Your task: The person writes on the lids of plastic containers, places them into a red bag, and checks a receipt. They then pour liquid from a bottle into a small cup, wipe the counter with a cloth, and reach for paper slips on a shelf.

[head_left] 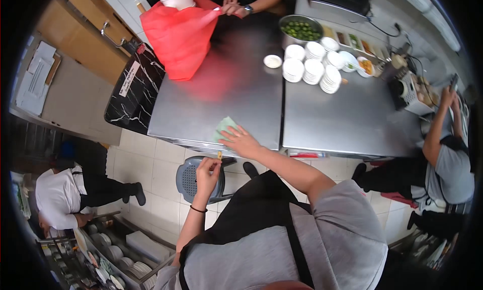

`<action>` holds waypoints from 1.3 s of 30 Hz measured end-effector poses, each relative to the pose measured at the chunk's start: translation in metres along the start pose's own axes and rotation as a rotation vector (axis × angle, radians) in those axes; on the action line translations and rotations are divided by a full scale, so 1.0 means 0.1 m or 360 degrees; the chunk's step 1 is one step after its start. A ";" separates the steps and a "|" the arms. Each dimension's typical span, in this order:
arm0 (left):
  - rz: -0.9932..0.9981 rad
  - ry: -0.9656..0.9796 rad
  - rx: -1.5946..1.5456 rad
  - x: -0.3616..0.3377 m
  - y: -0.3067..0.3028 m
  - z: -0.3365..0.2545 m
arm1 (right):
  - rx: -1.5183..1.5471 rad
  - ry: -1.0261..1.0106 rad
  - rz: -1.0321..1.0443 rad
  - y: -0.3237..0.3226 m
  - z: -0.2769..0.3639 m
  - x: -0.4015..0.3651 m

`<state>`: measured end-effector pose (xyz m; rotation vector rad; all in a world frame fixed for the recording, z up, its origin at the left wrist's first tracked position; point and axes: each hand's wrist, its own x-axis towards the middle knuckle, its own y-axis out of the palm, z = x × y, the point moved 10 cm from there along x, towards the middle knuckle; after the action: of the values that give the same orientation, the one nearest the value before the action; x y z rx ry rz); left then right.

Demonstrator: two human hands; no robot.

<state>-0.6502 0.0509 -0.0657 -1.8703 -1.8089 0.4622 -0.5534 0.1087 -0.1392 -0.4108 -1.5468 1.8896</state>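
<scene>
My right hand (243,143) lies spread on a pale green cloth (226,124), pressing it against the steel table (176,106) near the front edge. The cloth shows past the fingertips. My left hand (207,175) is closed in a pinch just off that edge, above a grey plastic stool (187,182). Between its fingertips stands a small yellow piece with dark marks (220,155), too small to name.
A red plastic bag (178,38) stands on the table's far left, touched by another person's hands (234,7). At the back right are stacked white dishes (313,71), a pot of green limes (300,29) and a small white bowl (272,61). Co-workers stand left and right.
</scene>
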 end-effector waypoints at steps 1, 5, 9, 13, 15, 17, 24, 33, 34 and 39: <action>0.0042 0.0018 0.0013 -0.07 0.11 -0.07 | -0.0075 0.0088 -0.0117 -0.04 -0.09 -0.29; 0.0125 0.0035 -0.0034 -0.41 0.42 -0.29 | 0.0567 0.0329 -0.0167 -0.40 -0.20 -1.43; 0.0169 -0.0067 -0.0062 -0.59 0.61 -0.25 | 0.0923 0.0792 -0.0602 -0.88 -0.73 -2.40; 0.0204 -0.0088 -0.0127 -0.54 0.89 -0.38 | 0.0036 0.1226 -0.0732 -1.31 -1.15 -2.70; 0.0199 -0.0007 -0.0226 -0.41 1.15 -0.54 | -0.0148 0.1209 -0.0558 -0.99 -1.25 -2.52; 0.0263 0.0029 -0.0360 -0.25 1.51 -0.86 | -0.0325 0.1185 -0.0382 -0.77 -1.41 -2.45; 0.0623 0.0642 0.0054 0.41 3.13 -2.13 | -0.0689 0.1834 -0.0602 -1.35 -2.42 -5.00; 0.0546 0.1430 0.0792 1.31 4.98 -3.27 | -0.0624 0.2655 -0.0678 -2.13 -4.14 -7.27; 0.0393 0.1371 0.0903 1.52 5.09 -3.25 | -0.0565 0.2415 -0.0790 -2.11 -4.20 -6.75; 0.0476 0.1019 0.1390 2.15 5.49 -3.13 | -0.0335 0.1235 -0.0433 -1.07 -3.40 -4.44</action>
<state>-0.0077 0.2296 -0.0979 -1.4058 -0.7190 0.5522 0.0130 0.0817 -0.1948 -0.8579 -1.1814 1.1478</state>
